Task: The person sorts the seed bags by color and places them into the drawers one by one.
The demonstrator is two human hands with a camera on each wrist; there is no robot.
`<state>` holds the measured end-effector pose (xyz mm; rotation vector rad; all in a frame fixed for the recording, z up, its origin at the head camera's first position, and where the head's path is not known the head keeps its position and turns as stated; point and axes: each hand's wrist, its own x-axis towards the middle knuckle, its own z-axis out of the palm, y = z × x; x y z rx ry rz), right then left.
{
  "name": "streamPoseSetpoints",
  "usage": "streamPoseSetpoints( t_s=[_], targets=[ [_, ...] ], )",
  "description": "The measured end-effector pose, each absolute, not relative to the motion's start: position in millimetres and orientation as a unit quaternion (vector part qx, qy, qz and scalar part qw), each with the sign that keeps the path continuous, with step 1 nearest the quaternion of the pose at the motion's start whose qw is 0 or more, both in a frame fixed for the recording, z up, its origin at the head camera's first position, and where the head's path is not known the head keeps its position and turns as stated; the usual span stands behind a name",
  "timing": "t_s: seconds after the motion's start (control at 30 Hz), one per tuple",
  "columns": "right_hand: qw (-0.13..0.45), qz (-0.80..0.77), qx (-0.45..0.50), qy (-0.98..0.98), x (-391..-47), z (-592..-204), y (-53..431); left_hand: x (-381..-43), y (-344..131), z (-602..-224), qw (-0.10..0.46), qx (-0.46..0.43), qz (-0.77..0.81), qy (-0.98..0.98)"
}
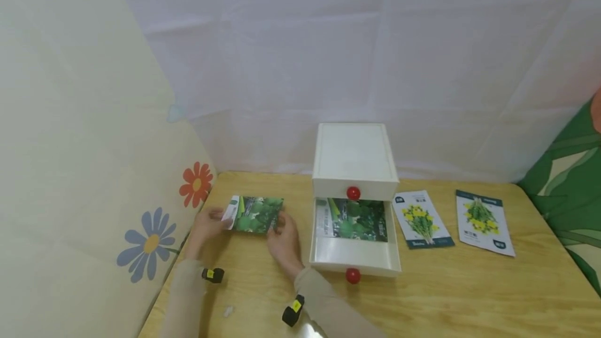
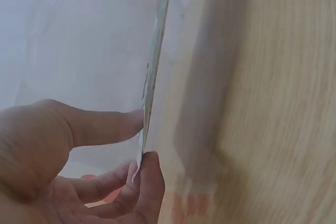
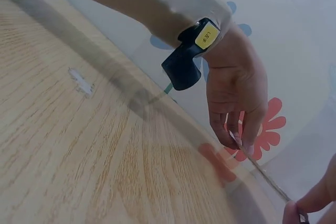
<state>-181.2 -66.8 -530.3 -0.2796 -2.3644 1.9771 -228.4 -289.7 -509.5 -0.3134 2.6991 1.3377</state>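
Lengthwise, a green packet (image 1: 258,215) spans left hand (image 1: 205,227) to right hand (image 1: 285,244).

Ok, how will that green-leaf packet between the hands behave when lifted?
The packet is probably light, looking very thin edge-on. It seems fairly stiff, running nearly straight between the left hand and right hand. It may bend locally, though: its edge curls slightly beside the left fingers.
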Motion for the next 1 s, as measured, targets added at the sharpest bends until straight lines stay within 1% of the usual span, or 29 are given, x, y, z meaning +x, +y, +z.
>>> streamPoseSetpoints(
  t_s=[0.17,0.43,0.8,1.0],
  targets=[
    [0.013,0.654,-0.083,-0.751,-179,-526,-67,-225,-301,-509,0.091,-0.111,0.444,0.884],
    [0.03,0.705,-0.05,-0.707,-173,-511,-67,-219,-309,-497,0.091,-0.113,0.478,0.866],
    [0.043,0.732,0.007,-0.68,-164,-479,-63,-212,-311,-465,0.058,-0.136,0.493,0.857],
    [0.047,0.734,0.041,-0.676,-152,-459,-55,-204,-309,-448,0.023,-0.13,0.509,0.851]
  ],
)
